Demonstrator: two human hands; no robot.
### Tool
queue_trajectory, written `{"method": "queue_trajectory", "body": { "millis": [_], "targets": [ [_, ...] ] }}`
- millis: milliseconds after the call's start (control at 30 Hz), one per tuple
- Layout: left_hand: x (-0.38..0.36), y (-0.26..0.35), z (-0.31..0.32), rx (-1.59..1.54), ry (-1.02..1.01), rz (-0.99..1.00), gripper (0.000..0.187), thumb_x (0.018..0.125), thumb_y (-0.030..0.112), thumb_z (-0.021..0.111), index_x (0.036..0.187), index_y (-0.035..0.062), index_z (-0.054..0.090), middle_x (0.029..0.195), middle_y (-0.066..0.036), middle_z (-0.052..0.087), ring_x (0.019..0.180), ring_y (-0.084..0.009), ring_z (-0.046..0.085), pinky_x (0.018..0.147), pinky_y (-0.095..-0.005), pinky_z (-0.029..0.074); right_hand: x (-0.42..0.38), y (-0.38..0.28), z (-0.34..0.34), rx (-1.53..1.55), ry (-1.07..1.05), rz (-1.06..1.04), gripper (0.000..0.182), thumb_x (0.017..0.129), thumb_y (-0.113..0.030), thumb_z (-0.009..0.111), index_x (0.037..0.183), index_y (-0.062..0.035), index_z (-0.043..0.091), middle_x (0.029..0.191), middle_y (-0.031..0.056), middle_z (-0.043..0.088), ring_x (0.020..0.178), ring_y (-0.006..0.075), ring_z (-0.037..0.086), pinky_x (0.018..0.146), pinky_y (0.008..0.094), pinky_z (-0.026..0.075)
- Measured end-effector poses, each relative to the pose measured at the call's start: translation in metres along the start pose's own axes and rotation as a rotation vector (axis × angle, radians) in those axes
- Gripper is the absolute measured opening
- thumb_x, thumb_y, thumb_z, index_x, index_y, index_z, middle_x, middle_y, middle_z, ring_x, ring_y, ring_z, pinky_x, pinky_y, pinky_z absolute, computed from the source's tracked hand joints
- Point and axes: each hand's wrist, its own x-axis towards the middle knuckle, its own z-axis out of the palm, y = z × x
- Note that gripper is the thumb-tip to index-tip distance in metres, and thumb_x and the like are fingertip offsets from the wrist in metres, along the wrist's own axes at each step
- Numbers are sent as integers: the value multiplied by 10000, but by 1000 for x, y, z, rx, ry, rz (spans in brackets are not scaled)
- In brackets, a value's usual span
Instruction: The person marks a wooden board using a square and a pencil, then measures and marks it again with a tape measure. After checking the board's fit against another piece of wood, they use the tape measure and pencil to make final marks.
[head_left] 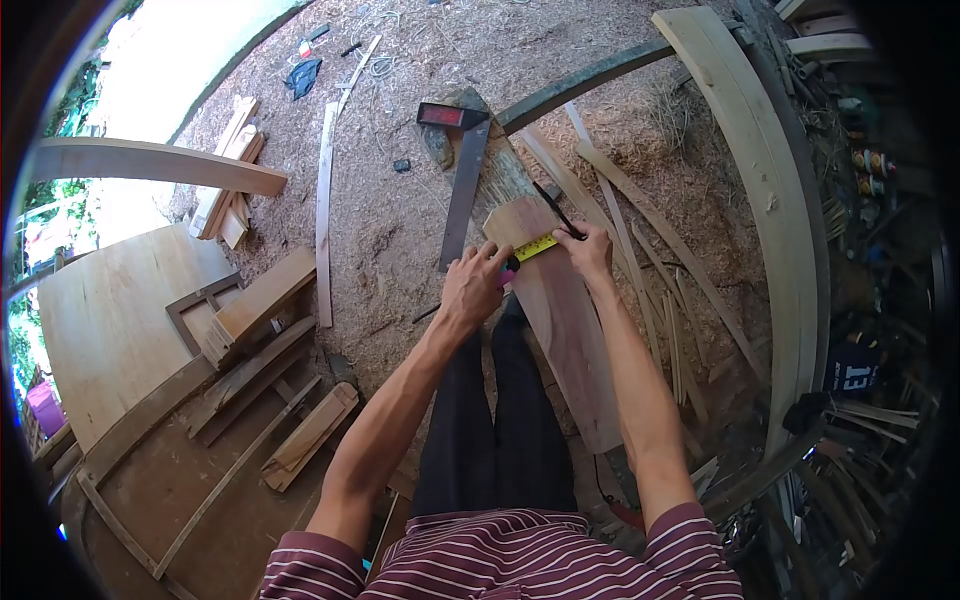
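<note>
Seen from above, two bare arms reach forward from striped maroon sleeves at the bottom edge, converging toward 12 o'clock. The left arm runs up from about 7 o'clock, elbow bent slightly; its left hand lies palm down, knuckles up, fingers curled forward and pinching at their tips. The right arm rises from about 5 o'clock — straighter, lean, wrist slightly cocked inward. Its right hand is closed in a writing-style grip, thumb and fingers pressed together. The two hands sit near each other, not touching.
</note>
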Motion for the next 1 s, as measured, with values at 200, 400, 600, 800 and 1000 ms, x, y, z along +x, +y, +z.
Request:
{"method": "queue_trajectory", "body": {
  "millis": [200,400,600,800,1000],
  "targets": [
    [-4,4,4,22,63,-15,457,736,79,657,1169,100,513,1062,-97,559,999,-332,525,797,-437,460,0,0,2,-5,15,-48,215,738,-214,753,828,-26,700,634,68,626,569,155,559,555,319,438],
    [-4,4,4,22,67,-10,474,727,63,655,1174,99,500,1060,-102,554,991,-338,533,787,-447,465,3,4,6,15,25,-34,241,742,-250,743,842,-34,707,636,83,629,581,164,567,570,326,432],
    [-2,3,8,20,85,-11,468,723,52,650,1161,97,491,1043,-100,557,981,-338,536,765,-452,468,1,5,4,23,18,-22,246,741,-269,736,837,-43,714,645,88,636,591,169,574,577,329,433],
    [-1,2,9,37,76,-9,465,721,54,654,1155,102,495,1043,-90,558,984,-335,535,762,-449,464,-3,0,-1,-27,-8,26,256,739,-275,735,837,-40,712,624,81,619,579,167,558,572,330,424],
    [0,3,7,15,63,-19,478,705,46,660,1150,106,495,1047,-87,557,1001,-334,530,768,-458,460,-1,2,2,-35,15,14,251,741,-261,737,834,-29,708,616,77,609,575,163,551,565,327,420]
  ]
}}
